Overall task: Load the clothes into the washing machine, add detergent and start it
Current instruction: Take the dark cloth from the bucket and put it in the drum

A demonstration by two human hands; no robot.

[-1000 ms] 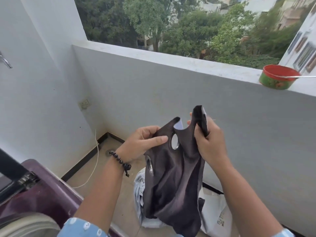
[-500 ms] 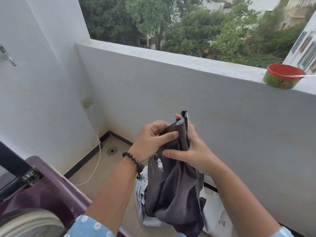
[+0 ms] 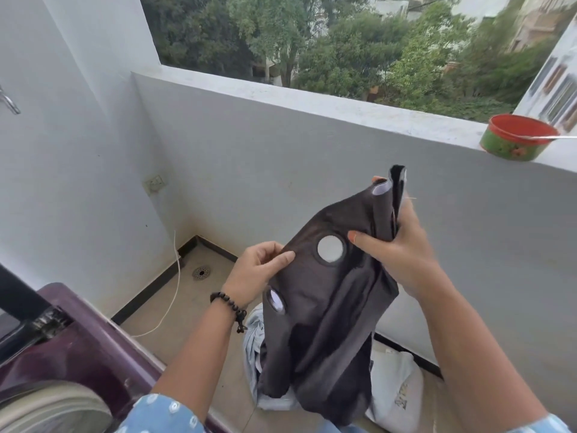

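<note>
Hanging at about 5 o'clock from the middle of the view, a dark cloth [image 3: 327, 310] with round eyelet holes is held up in both hands over the balcony floor [image 3: 187, 307]. The right hand [image 3: 396, 248] grips its bunched top edge at 3 o'clock, fingers [image 3: 363, 240] curled round the folds and the thumb laid across the fabric just beside the largest hole. The left hand [image 3: 259, 270] pinches the cloth's left edge at roughly 7 o'clock from that hole, thumb and fingers pressed together on the fabric; a dark bead bracelet [image 3: 229, 306] sits on that wrist. Beneath the cloth, at 6 o'clock, a heap of pale clothes [image 3: 254, 339] lies on the floor, with a white bag [image 3: 396, 389] beside it at 5 o'clock. The purple washing machine [image 3: 78, 354] fills the 8 o'clock corner, its drum rim showing at the bottom edge. A red and green tin [image 3: 515, 142] stands on the parapet ledge [image 3: 312, 101] at 2 o'clock.
</note>
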